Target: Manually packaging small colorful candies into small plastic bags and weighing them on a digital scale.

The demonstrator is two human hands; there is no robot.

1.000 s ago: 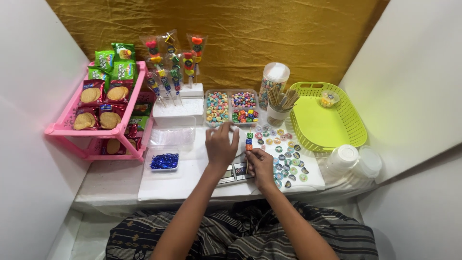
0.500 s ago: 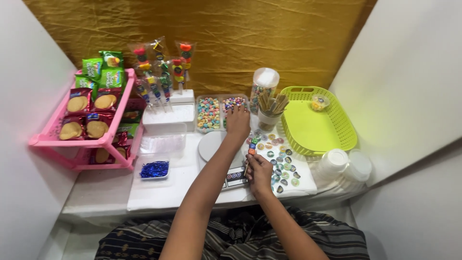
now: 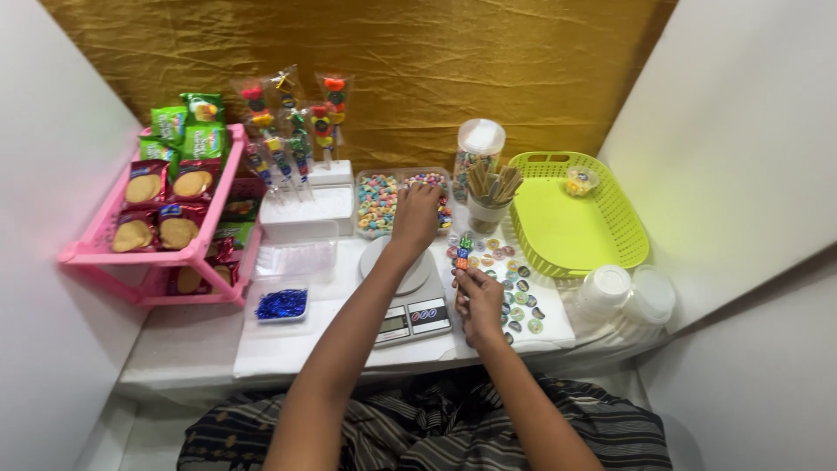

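Head view: the left hand (image 3: 417,218) reaches to twelve o'clock, fingers curled into the clear tray of coloured cereal rings (image 3: 378,202), its grasp hidden. The right hand (image 3: 478,301) pinches a round sticker (image 3: 459,276) beside the white kitchen scale (image 3: 410,305). Free white surface (image 3: 196,336) lies at nine o'clock.

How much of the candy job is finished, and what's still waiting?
Done: several wrapped candy sticks already stand in the white block. In hand: the left hand reaches into the clear tray of colourful candy, while the right hand rests by the round stickers. Left: the scale plate and most of the green basket are bare, and wooden sticks wait in their cup.
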